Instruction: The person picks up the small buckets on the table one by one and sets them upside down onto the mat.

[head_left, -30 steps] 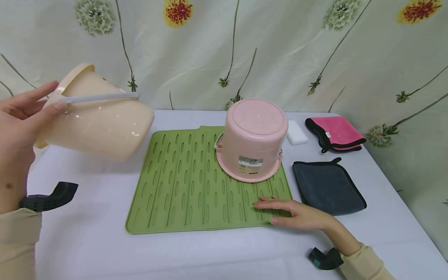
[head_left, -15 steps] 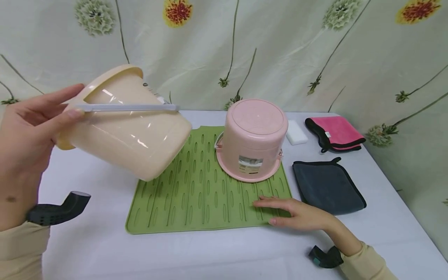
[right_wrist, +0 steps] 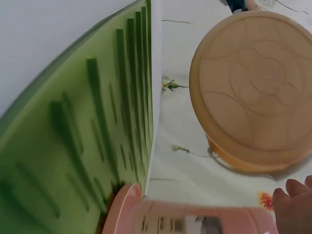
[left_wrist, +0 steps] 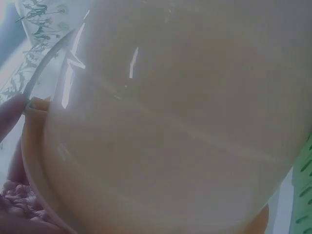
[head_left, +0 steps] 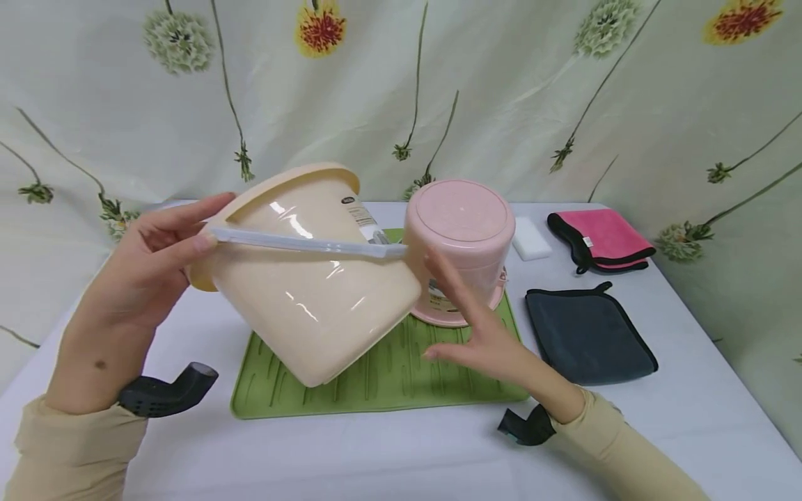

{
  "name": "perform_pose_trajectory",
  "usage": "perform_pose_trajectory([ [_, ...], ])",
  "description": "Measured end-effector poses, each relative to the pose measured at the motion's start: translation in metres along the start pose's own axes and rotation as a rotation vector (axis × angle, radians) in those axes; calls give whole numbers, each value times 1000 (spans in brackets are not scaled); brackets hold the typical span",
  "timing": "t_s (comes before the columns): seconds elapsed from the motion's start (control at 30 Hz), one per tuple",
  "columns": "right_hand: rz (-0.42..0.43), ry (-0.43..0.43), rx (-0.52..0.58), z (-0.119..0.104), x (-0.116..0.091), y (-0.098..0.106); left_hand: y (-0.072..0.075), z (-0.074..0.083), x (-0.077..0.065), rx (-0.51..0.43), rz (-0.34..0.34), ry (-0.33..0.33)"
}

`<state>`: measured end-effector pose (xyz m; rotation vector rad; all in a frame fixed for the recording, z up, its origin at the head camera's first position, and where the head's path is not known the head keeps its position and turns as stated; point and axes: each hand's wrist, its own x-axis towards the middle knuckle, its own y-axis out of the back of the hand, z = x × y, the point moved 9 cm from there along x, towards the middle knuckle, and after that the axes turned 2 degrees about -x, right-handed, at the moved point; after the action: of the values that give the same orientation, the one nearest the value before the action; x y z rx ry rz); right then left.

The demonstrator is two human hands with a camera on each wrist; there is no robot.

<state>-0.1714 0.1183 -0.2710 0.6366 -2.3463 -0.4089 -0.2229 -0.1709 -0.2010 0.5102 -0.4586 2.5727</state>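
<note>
A cream bucket [head_left: 319,299] hangs tilted over the green ridged mat [head_left: 388,379], its base toward the right and its rim toward the left. My left hand [head_left: 150,268] pinches its rim where the pale handle [head_left: 307,245] joins. That handle lies along the bucket's side. My right hand [head_left: 479,330] reaches up by the bucket's base, fingers extended and thumb apart, holding nothing. In the right wrist view the round base [right_wrist: 258,87] faces that hand's camera, apart from the fingers [right_wrist: 295,202]. Behind the right hand, a pink bucket [head_left: 464,212] stands upside down on the mat.
To the right of the mat lie a dark grey cloth [head_left: 589,337] and a folded pink cloth [head_left: 604,240] with black edging. A white block [head_left: 529,239] lies behind the pink bucket's right side. A flowered curtain [head_left: 351,104] closes off the back.
My left hand has carried the cream bucket rightward and lower, from the left side to over the mat. My right hand has lifted off the mat's front right area toward the bucket's base.
</note>
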Motion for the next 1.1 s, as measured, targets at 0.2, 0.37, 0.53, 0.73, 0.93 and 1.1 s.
perform_pose_trajectory([
  [0.2,49,41,16,-5,9,-5,-5,-17,-3,-154,-51,35],
  [0.37,72,53,17,-3,11,-3,-15,-26,-5,-199,-113,36],
  [0.53,97,110,42,-7,12,0,-18,-33,-3,-181,-76,52],
  [0.73,155,137,91,-9,11,3,-14,-37,-2,-97,61,74],
  [0.93,188,146,111,-14,13,4,-13,-39,-2,-60,131,89],
  [1.1,207,140,154,-13,15,4,-18,-36,-2,31,137,52],
])
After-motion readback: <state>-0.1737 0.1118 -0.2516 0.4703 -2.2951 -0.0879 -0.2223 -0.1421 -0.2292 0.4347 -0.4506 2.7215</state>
